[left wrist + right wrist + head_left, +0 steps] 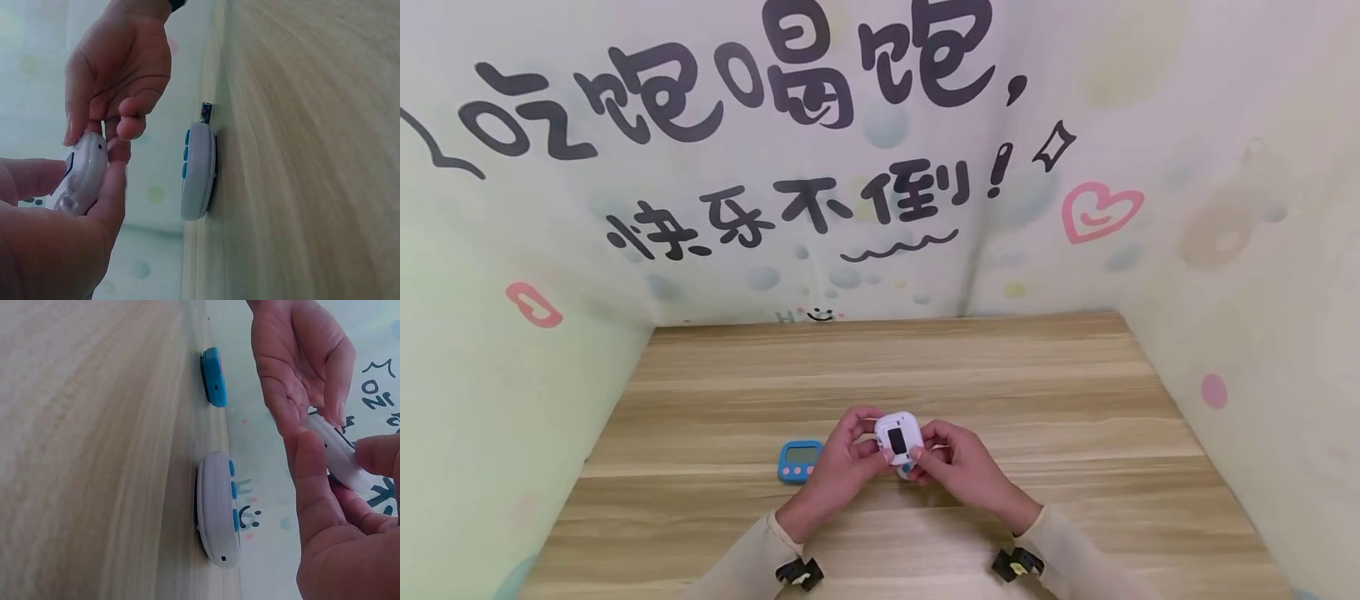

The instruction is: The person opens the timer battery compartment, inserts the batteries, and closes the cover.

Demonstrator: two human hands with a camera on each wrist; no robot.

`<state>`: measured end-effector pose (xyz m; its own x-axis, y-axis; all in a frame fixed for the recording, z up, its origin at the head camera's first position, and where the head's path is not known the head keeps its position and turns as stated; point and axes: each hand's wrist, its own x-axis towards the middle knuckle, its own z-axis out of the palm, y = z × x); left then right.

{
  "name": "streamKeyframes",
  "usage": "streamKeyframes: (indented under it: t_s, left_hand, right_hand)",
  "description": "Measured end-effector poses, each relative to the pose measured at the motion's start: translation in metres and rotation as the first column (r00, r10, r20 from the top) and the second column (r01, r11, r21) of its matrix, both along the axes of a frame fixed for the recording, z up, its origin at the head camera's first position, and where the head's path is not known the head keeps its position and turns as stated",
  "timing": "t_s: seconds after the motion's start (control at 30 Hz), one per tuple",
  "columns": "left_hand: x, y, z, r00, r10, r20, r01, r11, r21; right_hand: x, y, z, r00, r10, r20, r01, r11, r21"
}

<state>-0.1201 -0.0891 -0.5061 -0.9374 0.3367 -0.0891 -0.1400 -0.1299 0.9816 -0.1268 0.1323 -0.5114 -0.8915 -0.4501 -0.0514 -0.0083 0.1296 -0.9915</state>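
Between both hands is a white rounded-square timer [912,427], its back with a dark rectangle turned towards the head camera. My left hand [841,468] grips its left side, the thumb on the lower part of the back. My right hand [967,468] pinches the right edge, thumb on the lower right corner. In the left wrist view, the timer [94,159] tilts above the table between the fingers of both hands. A second white timer with blue buttons [215,509] lies on the table below them, mostly hidden in the head view.
Left of the hands, a blue timer with pink buttons [792,473] and a grey screen lies on the wooden table [700,400]. A small dark battery [206,112] shows just beyond the second white timer. Printed walls [880,283] enclose the table at the back and sides.
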Motion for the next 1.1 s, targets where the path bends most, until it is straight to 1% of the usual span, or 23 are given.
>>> streamKeyframes:
  t_s: [0.13,0.23,0.33,0.47,0.57,0.67,0.8,0.93,1.03,1.1]
  left_hand:
    - [-0.001,-0.002,0.001,0.999,0.009,-0.034,-0.010,0.999,-0.044]
    - [-0.001,-0.004,0.002,0.998,0.018,-0.054,-0.022,0.997,-0.074]
    - [-0.002,-0.004,0.003,0.999,0.012,-0.053,-0.016,0.997,-0.077]
    - [-0.002,-0.006,0.001,0.999,0.013,-0.035,-0.017,0.994,-0.103]
    - [-0.002,-0.008,0.001,0.999,0.025,-0.019,-0.027,0.993,-0.112]
    - [-0.003,-0.010,0.001,0.999,0.032,-0.003,-0.032,0.993,-0.114]
    - [-0.004,-0.014,0.002,1.000,0.004,0.003,-0.004,0.993,-0.120]
    - [-0.005,-0.019,0.005,0.999,-0.045,0.007,0.045,0.991,-0.122]
    - [-0.005,-0.023,0.005,0.997,-0.073,-0.005,0.071,0.986,-0.152]
    - [-0.005,-0.025,0.005,0.996,-0.084,-0.020,0.078,0.978,-0.192]
  right_hand:
    - [-0.001,0.004,0.000,0.999,-0.013,-0.038,0.011,0.999,-0.044]
    - [-0.003,0.007,0.002,0.995,-0.020,-0.095,0.016,0.999,-0.037]
    - [-0.005,0.007,0.003,0.988,-0.028,-0.150,0.027,1.000,-0.003]
    - [-0.008,0.006,0.002,0.979,-0.025,-0.204,0.045,0.995,0.092]
    - [-0.010,0.004,0.001,0.976,-0.016,-0.215,0.047,0.989,0.141]
    - [-0.011,0.003,0.004,0.979,0.002,-0.204,0.027,0.990,0.140]
    - [-0.012,0.001,0.006,0.975,0.023,-0.221,0.010,0.989,0.149]
    - [-0.016,-0.001,0.004,0.961,0.061,-0.269,-0.011,0.983,0.182]
    - [-0.019,-0.004,0.001,0.949,0.093,-0.302,-0.025,0.975,0.222]
    - [-0.020,-0.006,0.000,0.941,0.113,-0.318,-0.032,0.968,0.248]
